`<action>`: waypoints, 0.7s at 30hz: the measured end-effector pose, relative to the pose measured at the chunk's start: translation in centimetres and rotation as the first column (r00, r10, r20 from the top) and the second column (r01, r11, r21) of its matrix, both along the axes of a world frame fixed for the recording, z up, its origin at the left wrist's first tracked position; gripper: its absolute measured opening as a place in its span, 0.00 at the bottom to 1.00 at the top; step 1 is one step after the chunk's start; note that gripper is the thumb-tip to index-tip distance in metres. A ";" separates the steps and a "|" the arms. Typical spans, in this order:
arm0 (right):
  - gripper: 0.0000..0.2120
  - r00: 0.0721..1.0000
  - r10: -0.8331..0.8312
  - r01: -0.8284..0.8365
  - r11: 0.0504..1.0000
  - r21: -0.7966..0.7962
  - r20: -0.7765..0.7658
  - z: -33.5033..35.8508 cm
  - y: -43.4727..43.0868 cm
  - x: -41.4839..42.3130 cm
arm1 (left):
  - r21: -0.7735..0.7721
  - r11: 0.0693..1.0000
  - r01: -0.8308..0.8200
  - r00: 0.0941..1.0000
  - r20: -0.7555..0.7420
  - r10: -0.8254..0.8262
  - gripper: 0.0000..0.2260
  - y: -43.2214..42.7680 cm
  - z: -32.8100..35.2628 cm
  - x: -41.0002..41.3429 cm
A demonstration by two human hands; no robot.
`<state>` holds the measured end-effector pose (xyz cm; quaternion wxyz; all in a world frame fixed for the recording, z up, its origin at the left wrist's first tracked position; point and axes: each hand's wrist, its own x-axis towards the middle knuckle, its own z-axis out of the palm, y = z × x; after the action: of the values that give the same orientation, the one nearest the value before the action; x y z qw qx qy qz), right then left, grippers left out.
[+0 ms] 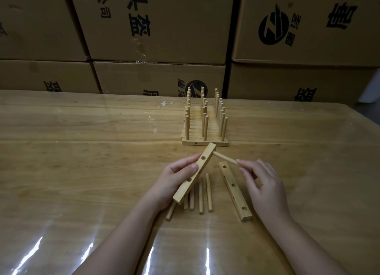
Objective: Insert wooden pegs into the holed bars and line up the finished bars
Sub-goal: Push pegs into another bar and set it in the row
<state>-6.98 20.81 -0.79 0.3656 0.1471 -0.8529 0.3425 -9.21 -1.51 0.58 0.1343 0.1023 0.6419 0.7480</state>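
Gripping the holed bar (pixel 184 188) in the left hand (pixel 172 180), fingers behind and thumb on the near edge, clear of the counter (pixel 82 151) and slanted from low-left up to high-right. Two holes facing the camera.

Pinching a single peg (pixel 226 159) by its near end in the right hand (pixel 261 184), fingertips closed on it.

Now the crux: peg lying up and to the left of that right hand, long axis aimed at the upper end of the bar, far tip meeting the bar's right flank just below the top corner. No telling from here between a tip already in a hole and a tip merely touching wood.

Looks like the first peg of this bar going in. Next, probably, a push along the peg's own line, left hand bracing against it. Right hand the nearer one for that push. Risk, at a guess: a skewed angle and a jammed or slipping tip.

Waiting below: loose pegs (pixel 200 196) side by side on the counter between the wrists, partly under the held bar. Just beside them, a spare bar (pixel 236 192) lying flat, holes empty. Further back, well apart, the finished bars (pixel 205 144) lined up in a row, pegs upright.
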 end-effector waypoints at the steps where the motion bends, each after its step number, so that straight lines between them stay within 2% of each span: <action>1: 0.12 1.000 0.003 -0.003 1.000 -0.007 0.002 0.0 0.0 0.0 | -0.006 1.000 -0.004 1.000 -0.003 0.004 0.15 0.0 0.0 0.0; 8: 0.11 0.996 0.040 -0.033 0.997 -0.075 0.084 -0.1 0.1 0.2 | -0.032 0.999 -0.007 1.000 -0.030 0.006 0.14 0.1 0.0 0.1; 21: 0.09 0.986 0.024 -0.009 0.995 -0.095 0.163 0.3 -0.2 0.6 | -0.072 0.997 0.009 0.999 -0.045 -0.013 0.15 0.1 -0.1 0.1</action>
<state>-6.39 20.62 -0.54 0.2980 0.1080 -0.8617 0.3963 -9.14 -1.42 0.47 0.1273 0.1179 0.6706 0.7213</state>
